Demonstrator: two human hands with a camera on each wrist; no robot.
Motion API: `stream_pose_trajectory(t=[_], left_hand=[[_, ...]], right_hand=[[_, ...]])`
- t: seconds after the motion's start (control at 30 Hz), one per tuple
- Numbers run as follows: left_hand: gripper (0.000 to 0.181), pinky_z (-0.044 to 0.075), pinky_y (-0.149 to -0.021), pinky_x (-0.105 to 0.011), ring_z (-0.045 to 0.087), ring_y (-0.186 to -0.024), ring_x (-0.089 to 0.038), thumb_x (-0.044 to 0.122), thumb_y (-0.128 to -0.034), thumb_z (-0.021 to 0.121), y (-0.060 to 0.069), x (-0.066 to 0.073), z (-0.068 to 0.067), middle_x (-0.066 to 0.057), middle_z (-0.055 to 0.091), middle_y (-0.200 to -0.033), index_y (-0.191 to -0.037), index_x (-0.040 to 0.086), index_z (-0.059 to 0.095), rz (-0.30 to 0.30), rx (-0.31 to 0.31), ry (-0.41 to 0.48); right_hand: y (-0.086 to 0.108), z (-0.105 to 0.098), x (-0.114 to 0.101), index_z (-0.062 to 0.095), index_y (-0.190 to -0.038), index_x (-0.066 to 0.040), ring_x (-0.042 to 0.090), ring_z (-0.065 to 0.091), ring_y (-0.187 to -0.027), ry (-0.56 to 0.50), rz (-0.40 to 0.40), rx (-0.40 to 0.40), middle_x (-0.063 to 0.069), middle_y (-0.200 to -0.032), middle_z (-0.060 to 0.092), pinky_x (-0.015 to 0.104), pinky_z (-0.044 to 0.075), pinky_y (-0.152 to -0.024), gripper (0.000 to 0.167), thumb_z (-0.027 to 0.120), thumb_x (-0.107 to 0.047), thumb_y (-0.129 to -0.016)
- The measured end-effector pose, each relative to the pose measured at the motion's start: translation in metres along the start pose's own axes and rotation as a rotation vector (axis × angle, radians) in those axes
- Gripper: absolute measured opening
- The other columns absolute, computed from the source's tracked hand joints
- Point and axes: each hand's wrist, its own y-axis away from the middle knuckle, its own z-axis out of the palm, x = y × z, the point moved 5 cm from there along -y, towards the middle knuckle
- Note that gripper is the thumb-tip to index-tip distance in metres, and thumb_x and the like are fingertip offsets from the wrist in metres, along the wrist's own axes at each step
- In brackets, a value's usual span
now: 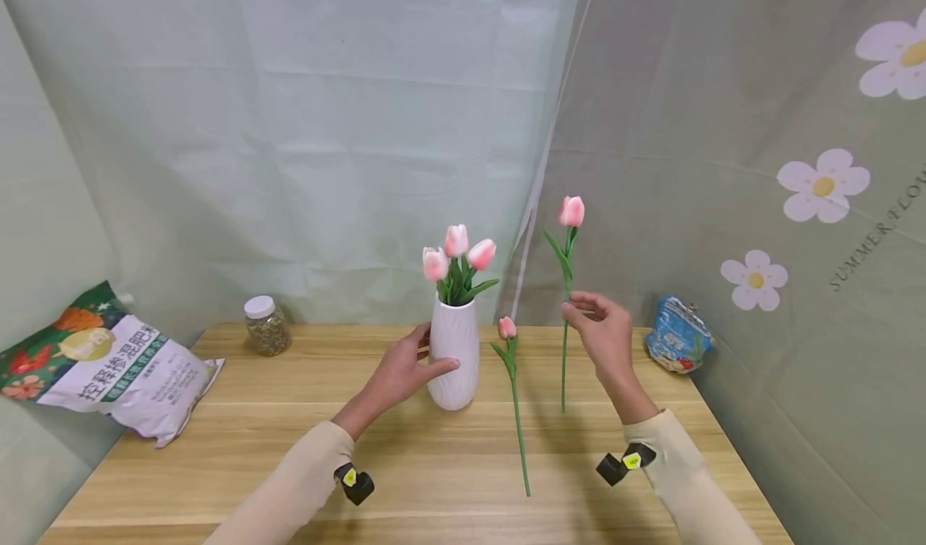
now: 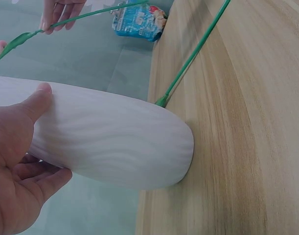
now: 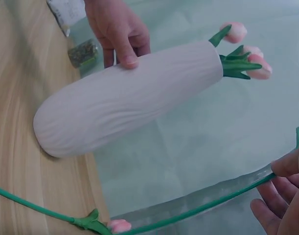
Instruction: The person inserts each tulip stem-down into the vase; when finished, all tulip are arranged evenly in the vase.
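Note:
A white ribbed vase point(image 1: 454, 360) stands upright on the table with three pink tulips point(image 1: 457, 243) in its mouth. My left hand point(image 1: 407, 372) grips the vase from its left side, thumb across the front; the left wrist view shows the thumb and fingers around the vase wall point(image 2: 115, 132). To the right, my right hand point(image 1: 604, 328) pinches the green stem of a single tulip point(image 1: 571, 211), held upright above the table. Between vase and right hand, another tulip point(image 1: 508, 328) lies on the wood, its stem pointing toward me.
On the left a fertilizer bag point(image 1: 137, 368) leans by the table edge. A lidded jar point(image 1: 268, 332) of dried bits stands at the back left. The blue pouch point(image 1: 678, 336) sits at the back right corner. Curtains hang close behind the wooden table point(image 1: 289, 448).

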Motion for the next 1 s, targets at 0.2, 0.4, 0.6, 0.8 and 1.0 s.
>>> stream_pose_trajectory(t=[0.2, 0.4, 0.6, 0.8, 1.0], left_hand=[[0.083, 0.052, -0.107, -0.049, 0.058, -0.13, -0.034, 0.04, -0.0874, 0.082, 0.0, 0.0, 0.0, -0.018, 0.057, -0.144, -0.15, 0.001, 0.044, -0.002, -0.004, 0.004], [0.083, 0.052, -0.108, -0.049, 0.058, -0.131, -0.034, 0.04, -0.0875, 0.082, 0.0, 0.0, 0.0, -0.018, 0.056, -0.145, -0.15, 0.001, 0.044, -0.014, -0.009, 0.0], [0.083, 0.052, -0.107, -0.049, 0.058, -0.131, -0.034, 0.04, -0.0874, 0.082, 0.0, 0.001, 0.0, -0.019, 0.056, -0.145, -0.15, 0.001, 0.044, -0.019, -0.012, 0.0], [0.084, 0.052, -0.107, -0.049, 0.057, -0.131, -0.034, 0.041, -0.0872, 0.082, 0.0, 0.0, 0.0, -0.019, 0.056, -0.145, -0.15, 0.001, 0.044, -0.018, -0.013, 0.002], [0.085, 0.052, -0.107, -0.049, 0.058, -0.131, -0.034, 0.042, -0.0867, 0.082, 0.0, -0.001, 0.0, -0.019, 0.057, -0.144, -0.15, 0.001, 0.044, -0.019, -0.008, 0.004]], right_hand=[[0.001, 0.001, -0.009, 0.074, -0.115, -0.003, 0.006, 0.07, -0.089, -0.01, -0.045, -0.003, 0.016, -0.11, 0.073, 0.02, 0.06, -0.075, 0.031, 0.08, -0.022, -0.091], [0.001, 0.0, -0.02, 0.072, -0.115, 0.002, 0.006, 0.071, -0.088, -0.057, -0.066, -0.014, 0.015, -0.106, 0.073, 0.022, 0.062, -0.077, 0.034, 0.079, -0.021, -0.092], [-0.002, -0.003, -0.032, 0.071, -0.113, 0.003, 0.009, 0.072, -0.085, -0.087, -0.091, -0.013, 0.008, -0.099, 0.074, 0.026, 0.063, -0.076, 0.033, 0.08, -0.021, -0.091], [-0.003, -0.004, -0.044, 0.07, -0.112, 0.004, 0.011, 0.072, -0.086, -0.121, -0.121, -0.011, 0.0, -0.096, 0.073, 0.023, 0.062, -0.077, 0.033, 0.078, -0.02, -0.093], [-0.002, -0.004, -0.058, 0.067, -0.111, 0.009, 0.013, 0.072, -0.083, -0.222, -0.157, -0.013, -0.001, -0.091, 0.073, 0.026, 0.063, -0.08, 0.031, 0.076, -0.016, -0.094]])
